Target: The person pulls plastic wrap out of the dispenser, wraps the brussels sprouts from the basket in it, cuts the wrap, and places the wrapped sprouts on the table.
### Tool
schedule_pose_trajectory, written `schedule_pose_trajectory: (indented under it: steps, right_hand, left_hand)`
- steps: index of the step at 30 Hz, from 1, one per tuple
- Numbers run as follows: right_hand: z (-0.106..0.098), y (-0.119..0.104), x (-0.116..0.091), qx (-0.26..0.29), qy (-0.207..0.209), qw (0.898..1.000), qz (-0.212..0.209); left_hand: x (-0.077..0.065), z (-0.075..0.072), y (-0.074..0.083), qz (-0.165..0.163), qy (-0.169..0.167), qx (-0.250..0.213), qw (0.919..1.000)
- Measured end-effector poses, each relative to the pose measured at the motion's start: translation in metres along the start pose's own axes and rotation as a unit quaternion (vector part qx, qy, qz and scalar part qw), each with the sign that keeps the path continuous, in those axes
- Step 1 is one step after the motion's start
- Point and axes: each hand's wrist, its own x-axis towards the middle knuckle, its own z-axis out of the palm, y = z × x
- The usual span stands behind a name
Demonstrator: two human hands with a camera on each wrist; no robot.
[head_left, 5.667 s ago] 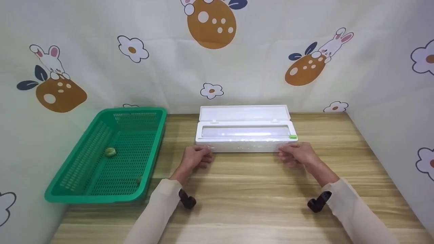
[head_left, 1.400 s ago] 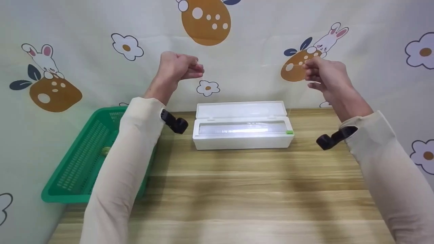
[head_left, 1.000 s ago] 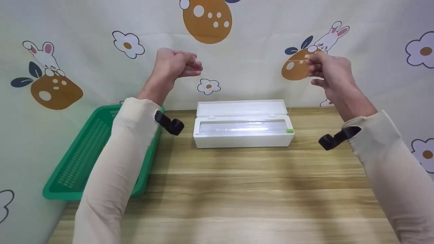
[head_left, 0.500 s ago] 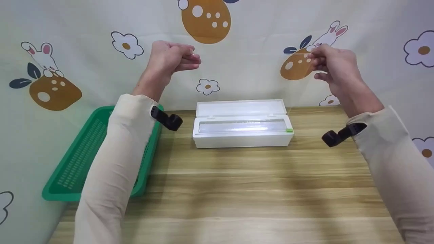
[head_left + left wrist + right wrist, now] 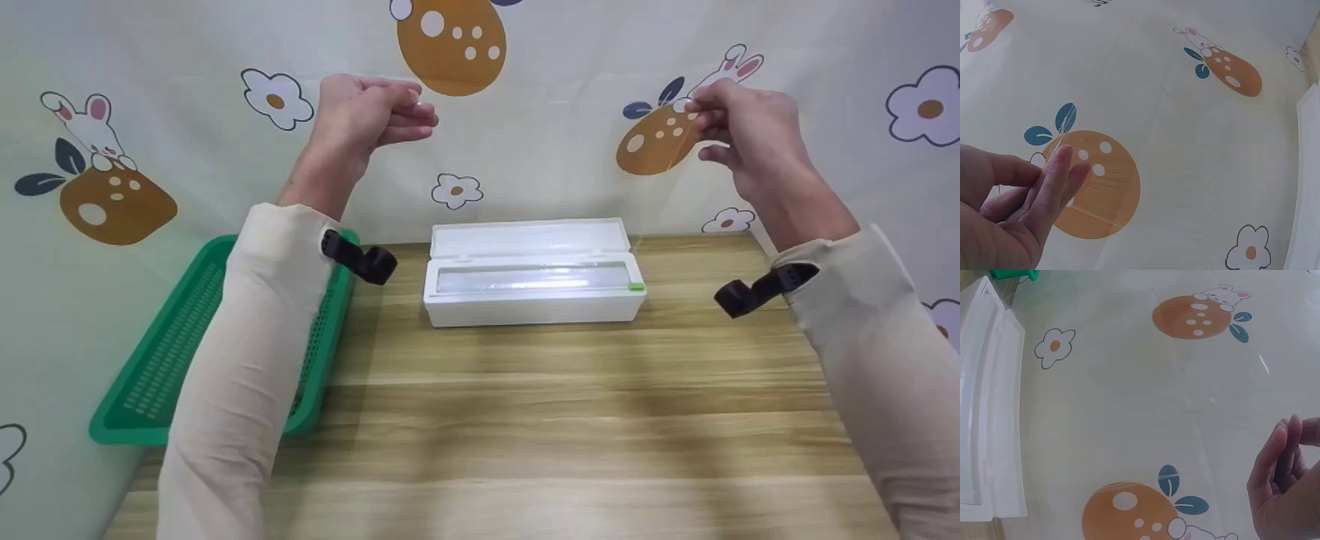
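My left hand (image 5: 367,116) and right hand (image 5: 761,142) are raised in front of the patterned backdrop, spread apart. Between them stretches a clear sheet of cling film (image 5: 1098,215), its edge pinched by thumb and fingers on each side. Mostly transparent, the film shows by thin creases and glints in the wrist views. Below, on the table, a white cling film dispenser (image 5: 536,310) stands with its lid (image 5: 529,238) tipped back. A film roll shows through its window, and a green slide cutter (image 5: 637,286) sits at the right end of its front edge.
A green perforated basket (image 5: 324,375) stands on the left of the wooden table (image 5: 570,420), partly covered by my left sleeve. Behind the dispenser hangs a cream cloth backdrop (image 5: 555,157) with printed rabbits, oranges and flowers. A black camera sits on each cuff.
Earlier, both hands pinched film at the dispenser's front. They have since risen well above it with the film, and over the last second have lifted slightly higher and moved farther apart.
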Motion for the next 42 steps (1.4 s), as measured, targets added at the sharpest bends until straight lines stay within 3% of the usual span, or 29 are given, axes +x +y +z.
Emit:
schedule_pose_trajectory:
  steps: [10,20,42]
  right_hand:
    - [0.000,-0.006,-0.001,0.008,-0.001,1.000,-0.001]
    - [-0.002,-0.004,-0.007,0.004,-0.016,1.000,-0.025]
    - [-0.005,-0.012,-0.012,0.033,-0.023,0.999,-0.032]
  left_hand:
    - [-0.002,-0.001,0.003,0.008,-0.003,0.019,0.9998]
    - [-0.007,-0.004,0.005,0.018,-0.010,0.002,0.9998]
    - [-0.010,-0.001,0.010,0.055,-0.001,-0.021,0.9983]
